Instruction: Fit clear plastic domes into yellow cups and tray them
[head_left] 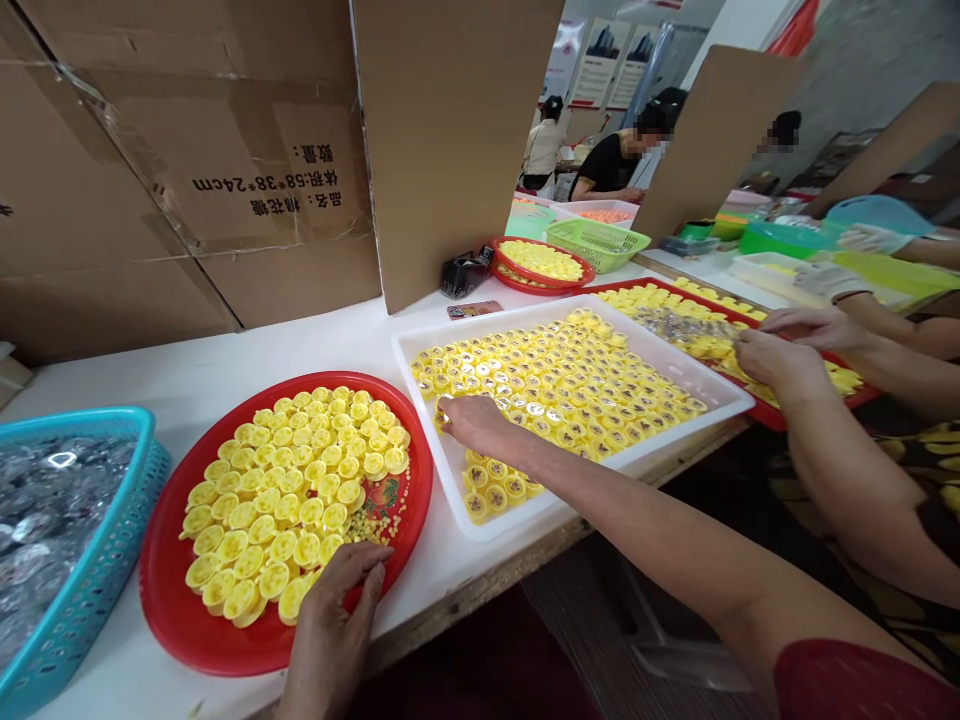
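My left hand (341, 610) reaches over the near rim of a round red tray (169, 580). Its thumb and fingertips come close together beside loose yellow bits (375, 528); anything between them is too small to make out. Small yellow cups (262, 528) holding yellow bits fill most of that tray. To the right, my right hand (476, 422) is closed at the left side of a white tray (424, 440), its fingertips on a small yellow cup (444, 410). Rows of yellow cups with shiny clear tops and dark printed centres (555, 375) cover the white tray.
A blue basket (112, 530) of clear plastic pieces stands at the left. Cardboard boxes (285, 130) wall the back. A tape dispenser (465, 272) and a green basket (600, 243) sit behind. At right, a co-worker's hands (784, 360) work over another red tray (862, 390).
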